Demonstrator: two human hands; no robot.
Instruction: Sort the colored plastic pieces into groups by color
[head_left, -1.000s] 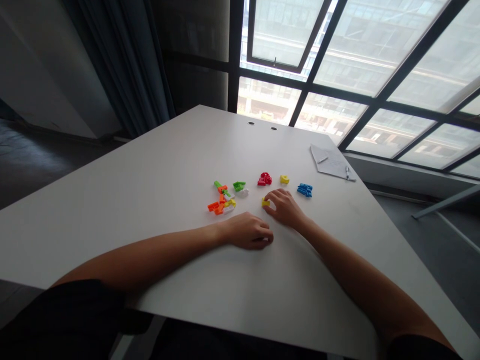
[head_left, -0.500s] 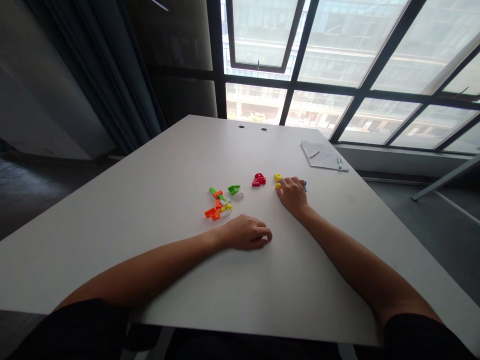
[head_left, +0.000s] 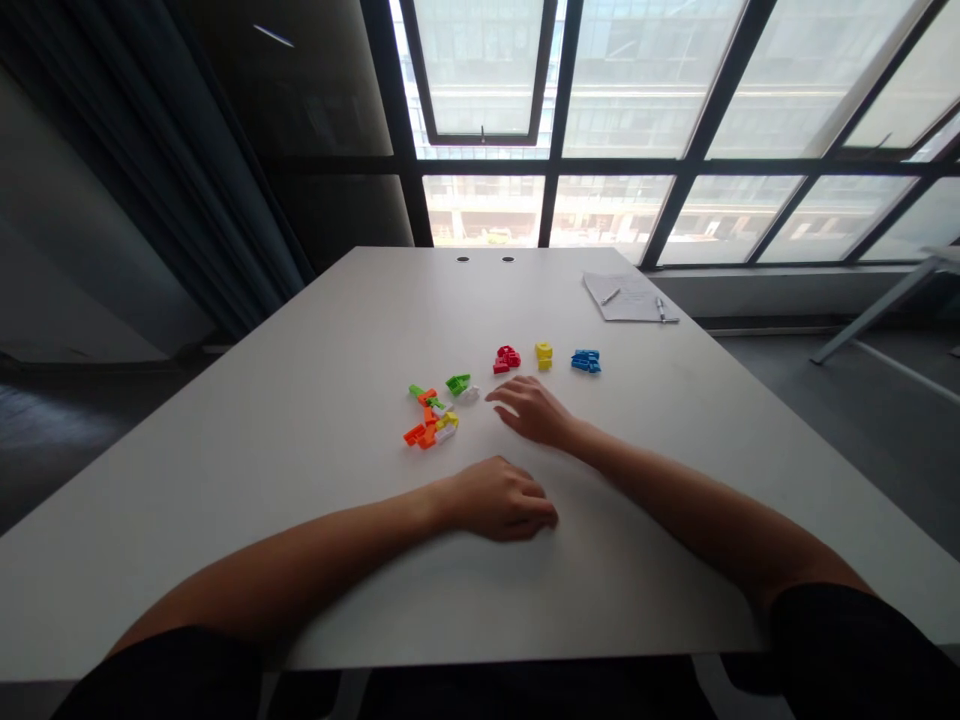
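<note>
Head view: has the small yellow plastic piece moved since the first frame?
Yes: it went away from the person and rightward, judged against the red plastic cluster, and now sits against the other yellow plastic piece.

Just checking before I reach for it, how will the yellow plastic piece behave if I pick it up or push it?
The yellow plastic piece is probably stiff and light for its size, since it looks like moulded plastic. Its blocky, flat-sided shape suggests it would slide rather than roll across the white table. Its small, smooth sides might feel slightly slippery.
</note>
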